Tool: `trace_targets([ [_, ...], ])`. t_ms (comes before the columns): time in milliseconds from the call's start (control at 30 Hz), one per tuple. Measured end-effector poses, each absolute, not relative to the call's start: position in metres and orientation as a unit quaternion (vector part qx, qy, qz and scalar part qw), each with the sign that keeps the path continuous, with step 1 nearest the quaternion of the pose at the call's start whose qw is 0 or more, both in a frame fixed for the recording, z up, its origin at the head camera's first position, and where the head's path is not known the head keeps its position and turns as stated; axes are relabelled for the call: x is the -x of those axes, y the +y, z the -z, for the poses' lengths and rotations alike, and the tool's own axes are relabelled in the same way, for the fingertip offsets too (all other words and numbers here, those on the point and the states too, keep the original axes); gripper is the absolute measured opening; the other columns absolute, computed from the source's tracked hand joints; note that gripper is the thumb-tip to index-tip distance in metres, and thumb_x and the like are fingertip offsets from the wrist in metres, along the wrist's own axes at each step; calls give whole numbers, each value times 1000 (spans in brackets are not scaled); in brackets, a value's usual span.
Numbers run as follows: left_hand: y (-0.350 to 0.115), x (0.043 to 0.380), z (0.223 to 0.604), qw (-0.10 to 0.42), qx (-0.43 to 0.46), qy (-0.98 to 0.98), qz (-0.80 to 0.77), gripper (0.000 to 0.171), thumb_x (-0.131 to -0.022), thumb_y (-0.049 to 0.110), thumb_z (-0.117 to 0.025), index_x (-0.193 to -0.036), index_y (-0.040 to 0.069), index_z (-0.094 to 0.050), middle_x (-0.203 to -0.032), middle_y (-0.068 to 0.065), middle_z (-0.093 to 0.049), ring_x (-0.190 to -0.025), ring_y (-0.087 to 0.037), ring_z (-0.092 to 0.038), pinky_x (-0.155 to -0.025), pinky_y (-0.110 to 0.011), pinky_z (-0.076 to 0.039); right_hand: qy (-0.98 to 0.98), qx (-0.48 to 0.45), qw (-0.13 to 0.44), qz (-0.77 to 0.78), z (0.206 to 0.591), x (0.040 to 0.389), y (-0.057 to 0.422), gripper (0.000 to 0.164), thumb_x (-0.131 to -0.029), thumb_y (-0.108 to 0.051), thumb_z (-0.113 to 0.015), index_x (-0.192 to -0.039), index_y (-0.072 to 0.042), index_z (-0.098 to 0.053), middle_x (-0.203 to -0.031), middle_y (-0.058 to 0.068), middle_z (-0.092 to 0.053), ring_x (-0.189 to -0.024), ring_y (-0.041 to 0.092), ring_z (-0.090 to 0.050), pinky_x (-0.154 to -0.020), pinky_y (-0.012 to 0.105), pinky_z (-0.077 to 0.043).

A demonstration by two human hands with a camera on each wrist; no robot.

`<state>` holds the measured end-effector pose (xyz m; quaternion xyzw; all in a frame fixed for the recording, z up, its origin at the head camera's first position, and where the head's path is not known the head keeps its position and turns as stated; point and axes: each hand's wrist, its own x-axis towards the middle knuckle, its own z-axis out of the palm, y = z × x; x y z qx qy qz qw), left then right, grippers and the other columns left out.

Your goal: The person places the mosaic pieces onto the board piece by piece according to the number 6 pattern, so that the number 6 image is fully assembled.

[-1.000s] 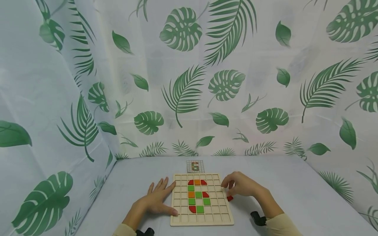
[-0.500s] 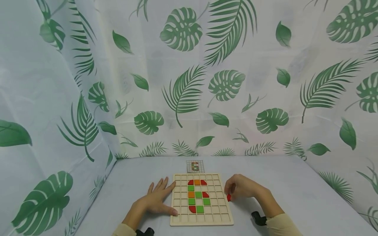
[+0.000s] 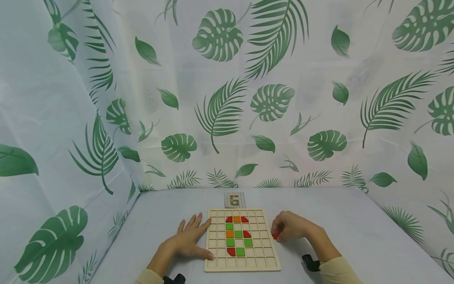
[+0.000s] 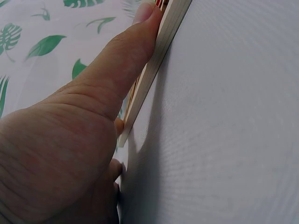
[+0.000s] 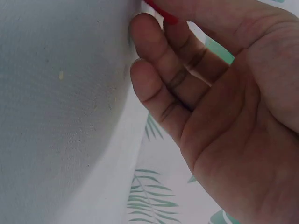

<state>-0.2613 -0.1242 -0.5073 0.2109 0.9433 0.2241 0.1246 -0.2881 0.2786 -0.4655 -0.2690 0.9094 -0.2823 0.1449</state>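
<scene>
My right hand (image 3: 291,225) pinches a small red tile (image 3: 275,236) between thumb and fingers, just off the right edge of the wooden grid board (image 3: 260,252). The right wrist view shows the red tile (image 5: 162,13) at the thumb, with the other fingers curled behind it. Spread along the board's left edge, my left hand (image 3: 188,240) has straight fingers, and its thumb lies on the rim. That thumb (image 4: 126,56) overlaps the board's side in the left wrist view. Green tiles (image 3: 238,234), orange tiles (image 3: 237,219) and red quarter-round tiles (image 3: 244,219) form a figure on the grid.
A small card (image 3: 234,200) printed with a gridded 6-like figure lies behind the board. The white-covered table (image 3: 156,213) meets leaf-patterned cloth walls (image 3: 227,169) at the back and left. Black wrist devices (image 3: 310,262) sit under both wrists.
My right hand has drawn slightly right and toward me, away from the board's edge, and picked up the red tile that lay on the table. The left hand and board have stayed put.
</scene>
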Motion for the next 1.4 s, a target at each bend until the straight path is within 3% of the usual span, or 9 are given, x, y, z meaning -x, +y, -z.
trace_targets([
  [200,-124,262,508,124,-212,943,-224,120,-72,76,-79,-166,22,-27,-175,-20,-9,-162,-43,-4,-124,-73,3,917,262,118,274,463,289,280,20,-76,2,-84,-79,-15,-74,-77,-7,-69,-70,10,-59,-59,25,-50],
  [467,-124,262,510,126,-212,943,-225,121,-72,77,-79,-167,23,-26,-175,-20,-8,-162,-43,-3,-124,-73,3,916,260,99,291,460,292,278,14,-87,-1,-79,-91,-15,-79,-75,-2,-69,-64,9,-61,-55,25,-50],
  [800,-124,262,508,125,-215,943,-221,120,-73,76,-79,-167,21,-26,-175,-21,-9,-162,-44,-4,-124,-74,2,896,271,91,339,455,289,262,11,-88,-6,-81,-87,-11,-71,-78,-1,-74,-69,14,-66,-60,26,-53],
  [967,-124,262,508,126,-213,943,-221,121,-73,76,-79,-166,21,-27,-175,-21,-9,-162,-43,-4,-124,-74,3,885,278,101,358,457,290,257,3,-90,-7,-79,-92,-8,-78,-84,-1,-75,-71,15,-67,-61,27,-57],
  [1133,-124,262,508,123,-211,945,-217,120,-72,76,-79,-166,21,-28,-175,-20,-10,-162,-43,-5,-124,-73,3,874,286,113,376,456,288,249,9,-90,-5,-78,-99,-4,-80,-93,2,-77,-74,16,-71,-63,27,-60],
  [1400,-124,262,508,120,-214,945,-217,120,-72,76,-79,-166,21,-28,-174,-21,-10,-162,-44,-5,-124,-74,2,859,320,129,377,455,282,230,9,-87,-2,-81,-94,-8,-81,-93,5,-78,-75,14,-69,-64,25,-59],
])
